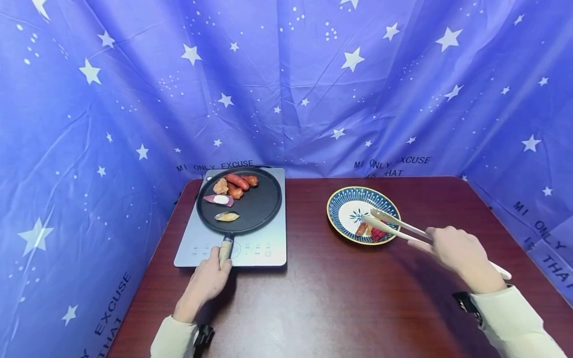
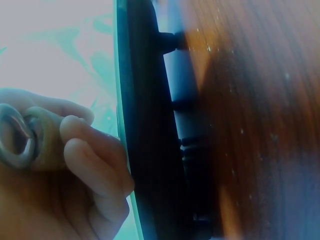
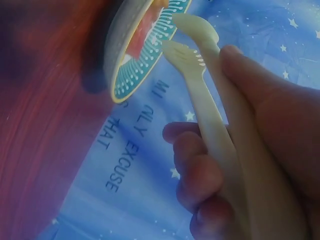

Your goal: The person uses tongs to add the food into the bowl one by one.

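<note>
At the table's (image 1: 313, 308) ten o'clock, the pan (image 1: 261, 204) is gripped by its handle (image 1: 226, 246) in the left hand (image 1: 209, 276), fingers curled. At one o'clock, tongs (image 1: 394, 230), slightly parted, are held over the plate (image 1: 351, 211) by the right hand (image 1: 458, 253).

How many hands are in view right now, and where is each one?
2. The left hand grips the pan handle; the right hand holds the tongs, their tips at the plate. Neither is hidden.
</note>
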### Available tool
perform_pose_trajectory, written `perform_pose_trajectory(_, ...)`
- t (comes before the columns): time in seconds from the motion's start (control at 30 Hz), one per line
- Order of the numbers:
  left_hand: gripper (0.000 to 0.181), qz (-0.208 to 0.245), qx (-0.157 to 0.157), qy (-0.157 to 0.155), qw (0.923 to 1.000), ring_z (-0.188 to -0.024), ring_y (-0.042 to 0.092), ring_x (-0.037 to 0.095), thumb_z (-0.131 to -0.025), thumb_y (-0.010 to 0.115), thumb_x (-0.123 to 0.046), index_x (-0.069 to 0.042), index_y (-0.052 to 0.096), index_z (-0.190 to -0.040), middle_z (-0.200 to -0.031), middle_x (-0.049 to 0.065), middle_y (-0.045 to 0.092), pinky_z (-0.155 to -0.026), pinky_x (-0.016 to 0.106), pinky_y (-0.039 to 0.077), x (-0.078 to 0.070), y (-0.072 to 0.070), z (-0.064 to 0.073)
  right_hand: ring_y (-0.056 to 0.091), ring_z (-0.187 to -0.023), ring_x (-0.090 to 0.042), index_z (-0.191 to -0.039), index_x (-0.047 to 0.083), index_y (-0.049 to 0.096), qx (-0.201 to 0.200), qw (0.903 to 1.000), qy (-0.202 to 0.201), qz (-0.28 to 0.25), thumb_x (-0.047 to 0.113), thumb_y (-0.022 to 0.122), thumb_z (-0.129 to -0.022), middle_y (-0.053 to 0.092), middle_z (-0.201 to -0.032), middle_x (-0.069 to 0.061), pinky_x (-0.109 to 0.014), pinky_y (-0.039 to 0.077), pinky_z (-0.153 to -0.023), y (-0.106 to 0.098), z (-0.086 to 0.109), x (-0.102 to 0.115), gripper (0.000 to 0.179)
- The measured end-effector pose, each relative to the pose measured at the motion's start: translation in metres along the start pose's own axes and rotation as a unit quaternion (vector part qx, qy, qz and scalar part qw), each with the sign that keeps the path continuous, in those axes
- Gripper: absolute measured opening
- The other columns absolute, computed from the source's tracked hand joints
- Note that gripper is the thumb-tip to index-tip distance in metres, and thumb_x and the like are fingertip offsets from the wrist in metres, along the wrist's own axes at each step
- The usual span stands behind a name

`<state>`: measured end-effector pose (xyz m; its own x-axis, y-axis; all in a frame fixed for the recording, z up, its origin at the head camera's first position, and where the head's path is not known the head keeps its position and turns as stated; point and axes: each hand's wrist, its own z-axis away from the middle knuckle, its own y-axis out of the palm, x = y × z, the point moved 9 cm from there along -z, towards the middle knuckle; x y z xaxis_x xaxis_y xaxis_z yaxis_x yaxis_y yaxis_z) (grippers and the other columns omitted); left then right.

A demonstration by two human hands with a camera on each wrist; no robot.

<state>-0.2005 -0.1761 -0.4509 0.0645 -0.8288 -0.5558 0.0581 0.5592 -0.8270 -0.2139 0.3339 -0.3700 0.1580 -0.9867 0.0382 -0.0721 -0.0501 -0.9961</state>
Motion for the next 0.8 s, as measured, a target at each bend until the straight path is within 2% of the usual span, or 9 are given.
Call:
perform_pose_trajectory(0.17,0.038,-0.003,0.000,0.001,1.0000,-0.057,0.049,0.023,-0.092,0.049,-0.026,0.001,0.042,-0.118,-0.065,0.009,0.049,-0.051,0.037,0.038,0.000,0.000,0.000,0.056,-0.055,-0.036,-0.064,0.016,0.048,0.015,0.9999,0.003,0.002,0.059,0.057,-0.084,0.050,-0.057,-0.004,-0.052,0.040,-0.048,-0.003,0.007,-0.008,0.049)
perform_pose_trajectory(0.3,0.038,-0.003,0.001,0.001,1.0000,-0.057,0.049,0.023,-0.092,0.049,-0.026,0.001,0.042,-0.118,-0.064,0.009,0.049,-0.050,0.038,0.038,0.000,0.000,0.000,0.056,-0.056,-0.036,-0.065,0.016,0.049,0.043,0.9991,0.005,0.006,0.060,0.055,-0.085,0.049,-0.058,-0.003,-0.053,0.039,-0.049,-0.005,0.011,-0.013,0.049)
perform_pose_trajectory(0.47,0.036,0.000,0.001,0.001,1.0000,-0.057,0.049,0.023,-0.092,0.049,-0.025,0.001,0.042,-0.116,-0.064,0.009,0.048,-0.050,0.037,0.038,0.000,-0.001,0.000,0.057,-0.059,-0.037,-0.066,0.015,0.053,0.062,0.9980,0.009,0.009,0.060,0.056,-0.085,0.052,-0.060,-0.005,-0.054,0.040,-0.051,-0.009,0.011,-0.018,0.049)
perform_pose_trajectory(0.6,0.034,0.002,0.002,-0.002,1.0000,-0.057,0.049,0.023,-0.092,0.049,-0.026,-0.001,0.042,-0.114,-0.065,0.009,0.049,-0.050,0.037,0.038,0.002,0.001,0.000,0.058,-0.060,-0.038,-0.067,0.014,0.056,0.063,0.9979,0.013,0.009,0.060,0.058,-0.083,0.055,-0.062,-0.008,-0.056,0.041,-0.053,-0.013,0.011,-0.022,0.049)
perform_pose_trajectory(0.8,0.033,0.004,-0.001,-0.002,1.0000,-0.056,0.048,0.023,-0.092,0.049,-0.025,-0.001,0.043,-0.113,-0.065,0.009,0.049,-0.050,0.037,0.037,0.001,0.001,0.000,0.058,-0.063,-0.043,-0.064,0.015,0.052,0.061,0.9977,0.024,0.019,0.059,0.059,-0.083,0.057,-0.066,-0.014,-0.058,0.041,-0.053,-0.014,0.010,-0.029,0.048)
